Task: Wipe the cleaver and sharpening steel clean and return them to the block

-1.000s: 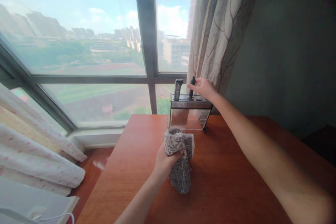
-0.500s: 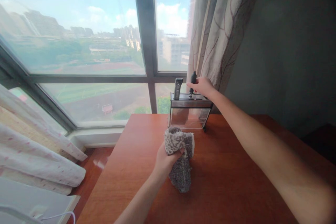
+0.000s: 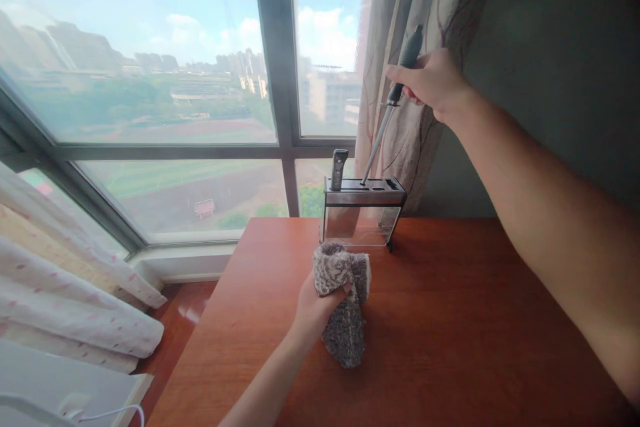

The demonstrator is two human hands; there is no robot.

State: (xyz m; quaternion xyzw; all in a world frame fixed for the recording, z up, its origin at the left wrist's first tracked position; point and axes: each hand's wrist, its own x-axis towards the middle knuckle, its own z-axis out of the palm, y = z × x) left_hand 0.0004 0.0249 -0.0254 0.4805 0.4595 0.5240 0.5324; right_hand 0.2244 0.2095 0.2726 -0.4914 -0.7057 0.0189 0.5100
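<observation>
Two bare hands are at work here, and in the head view the right hand (image 3: 433, 83), at one o'clock, has its fingers closed round the handle (image 3: 411, 52) of the steel (image 3: 379, 140). The steel's lower end meets a slot in the block (image 3: 364, 199), which stands just past twelve; whether any tip sits inside, I can't tell. I'd move the steel along its own slant, slowly and without twisting, since a sideways tug could catch the slot or tip the block, which no hand braces. The left hand (image 3: 317, 310), nearer and around twelve, grips a bunched cloth (image 3: 344, 337); I'd hold that apart from the shaft. The shaft is slim, straight, grey metal with a small guard; the handle is dark and swells mid-length. The block has clear walls under a shiny metallic top, a knife grip (image 3: 339, 170) upright at its left end. The cloth looks fuzzy, grey with paler flecks, against the table's (image 3: 435, 340) smooth reddish wood.
</observation>
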